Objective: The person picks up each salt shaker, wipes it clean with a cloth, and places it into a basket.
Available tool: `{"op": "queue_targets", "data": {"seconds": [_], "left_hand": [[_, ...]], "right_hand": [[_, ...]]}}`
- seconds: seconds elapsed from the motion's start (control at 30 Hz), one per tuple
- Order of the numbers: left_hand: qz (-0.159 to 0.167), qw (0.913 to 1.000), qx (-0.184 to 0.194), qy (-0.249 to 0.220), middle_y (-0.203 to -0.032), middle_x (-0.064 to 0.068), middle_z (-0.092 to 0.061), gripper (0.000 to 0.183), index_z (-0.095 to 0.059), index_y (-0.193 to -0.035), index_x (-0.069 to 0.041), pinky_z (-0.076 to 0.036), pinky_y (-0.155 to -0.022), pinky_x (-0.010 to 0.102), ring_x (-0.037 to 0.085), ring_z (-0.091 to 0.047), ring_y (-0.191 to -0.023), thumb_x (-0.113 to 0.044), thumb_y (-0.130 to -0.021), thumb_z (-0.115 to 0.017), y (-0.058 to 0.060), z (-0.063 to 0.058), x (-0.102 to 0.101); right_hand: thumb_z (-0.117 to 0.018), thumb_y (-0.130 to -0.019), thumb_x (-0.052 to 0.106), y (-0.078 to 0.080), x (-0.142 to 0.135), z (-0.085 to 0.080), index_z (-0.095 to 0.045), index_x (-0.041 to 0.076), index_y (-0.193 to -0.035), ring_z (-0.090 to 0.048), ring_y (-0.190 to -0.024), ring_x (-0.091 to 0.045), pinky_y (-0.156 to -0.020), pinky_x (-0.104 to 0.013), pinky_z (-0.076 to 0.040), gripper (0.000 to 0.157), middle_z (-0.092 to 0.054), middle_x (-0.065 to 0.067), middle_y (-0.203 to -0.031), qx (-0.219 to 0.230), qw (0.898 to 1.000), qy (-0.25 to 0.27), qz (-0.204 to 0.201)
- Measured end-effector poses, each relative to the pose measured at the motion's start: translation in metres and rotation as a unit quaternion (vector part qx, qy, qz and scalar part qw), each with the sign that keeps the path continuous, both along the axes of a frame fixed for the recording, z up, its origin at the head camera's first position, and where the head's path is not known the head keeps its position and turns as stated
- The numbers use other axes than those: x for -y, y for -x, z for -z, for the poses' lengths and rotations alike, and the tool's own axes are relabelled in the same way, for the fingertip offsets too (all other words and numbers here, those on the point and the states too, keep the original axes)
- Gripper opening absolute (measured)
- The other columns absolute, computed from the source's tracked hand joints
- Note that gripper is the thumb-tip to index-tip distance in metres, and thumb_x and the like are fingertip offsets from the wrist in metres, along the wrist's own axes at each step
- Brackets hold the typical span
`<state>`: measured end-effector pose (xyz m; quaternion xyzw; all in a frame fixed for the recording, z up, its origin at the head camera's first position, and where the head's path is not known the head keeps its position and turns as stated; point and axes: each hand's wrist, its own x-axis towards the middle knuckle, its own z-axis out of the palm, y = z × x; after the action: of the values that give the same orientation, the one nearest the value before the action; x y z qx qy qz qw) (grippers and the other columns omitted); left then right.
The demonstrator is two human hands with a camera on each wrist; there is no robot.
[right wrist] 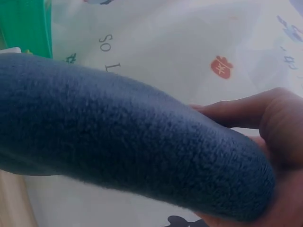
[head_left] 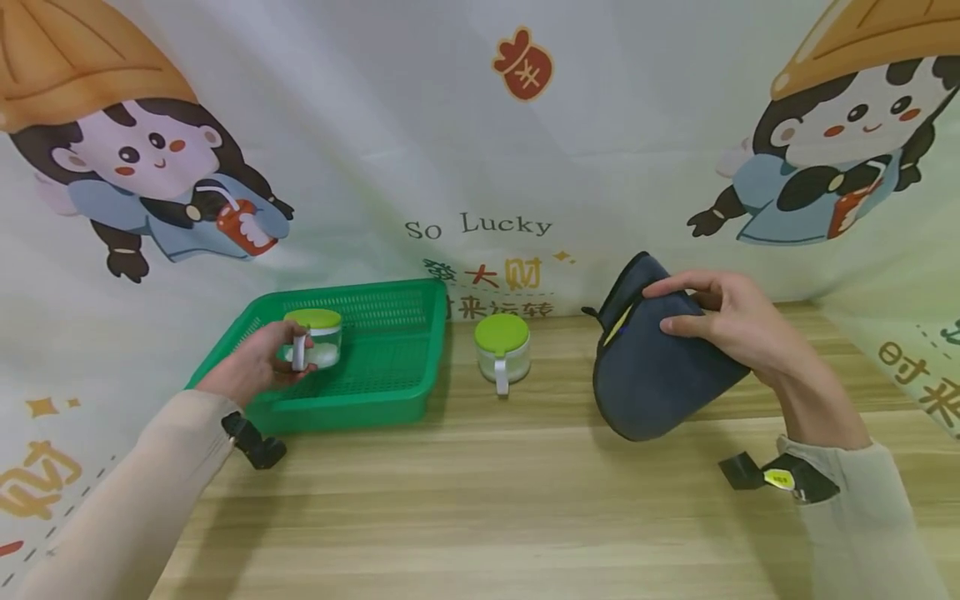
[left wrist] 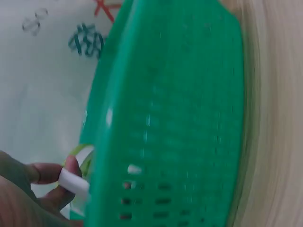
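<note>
- The left hand (head_left: 266, 354) is closed to a pinch, thumb and fingers holding the white handle (head_left: 298, 353) of a jar (head_left: 327, 353) with a green lid (head_left: 318, 318).
- That jar is upright within the green basket (head_left: 337, 412), towards its left side (whether its bottom touches the basket floor, I cannot tell). Something white shows low inside its clear wall.
- The right hand (head_left: 731, 321) is partly closed, gripping a dark blue-grey bag (head_left: 660, 379) by its upper right part; the thumb and a finger lie against the cloth.
- The bag is tilted, with its opening towards the upper left and a bit of yellow (head_left: 618, 325) showing there; I cannot tell if its lower end rests on the counter (head_left: 487, 517).
- A second jar (head_left: 502, 346), also green-lidded with a white handle, stands upright on the counter between the basket and the bag, apart from both. Its handle faces the person.
- Behind everything hangs a pale printed cloth (head_left: 360, 108) with cartoon figures and the words "So Lucky".
- Each pale sleeve (head_left: 123, 500) has a black device (head_left: 253, 442) at the wrist.
</note>
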<state>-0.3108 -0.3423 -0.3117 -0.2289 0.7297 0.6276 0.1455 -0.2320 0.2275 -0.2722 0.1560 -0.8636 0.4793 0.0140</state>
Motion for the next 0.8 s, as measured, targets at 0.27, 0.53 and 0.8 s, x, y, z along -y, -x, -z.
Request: {"op": "queue_targets", "data": {"seconds": [0.27,0.53,0.8], "left_hand": [[0.053,0.9968,0.039,0.045,-0.117,0.021,-0.052,0.038,-0.067,-0.105,-0.008,-0.057,-0.083,0.032,0.029,-0.063,-0.097,-0.029,-0.110,-0.035,0.013,0.018,0.018],[0.079,0.9897,0.036,0.114,-0.129,0.022,-0.047,0.036,-0.057,-0.126,-0.001,-0.049,-0.110,0.048,0.040,-0.056,-0.117,-0.023,-0.112,-0.031,0.010,0.022,0.024],[0.093,0.9751,0.019,0.201,-0.140,0.037,-0.042,0.047,-0.043,-0.143,0.011,-0.055,-0.102,0.046,0.049,-0.056,-0.125,-0.019,-0.110,-0.029,0.004,0.025,0.018]], "right_hand": [[-0.067,-0.099,0.012,0.001,-0.002,-0.001,-0.062,0.005,-0.138,-0.070,-0.090,-0.006,-0.078,-0.026,-0.057,0.040,-0.057,-0.022,-0.143,0.011,1.000,-0.006,0.001],[-0.067,-0.100,0.013,0.000,-0.004,-0.002,-0.063,0.006,-0.138,-0.069,-0.091,-0.002,-0.079,-0.022,-0.055,0.039,-0.057,-0.018,-0.145,-0.002,1.000,-0.004,0.019],[-0.068,-0.100,0.016,0.001,-0.001,-0.001,-0.062,0.008,-0.140,-0.066,-0.093,0.001,-0.080,-0.020,-0.054,0.041,-0.056,-0.017,-0.147,-0.003,1.000,-0.001,0.031]]}}
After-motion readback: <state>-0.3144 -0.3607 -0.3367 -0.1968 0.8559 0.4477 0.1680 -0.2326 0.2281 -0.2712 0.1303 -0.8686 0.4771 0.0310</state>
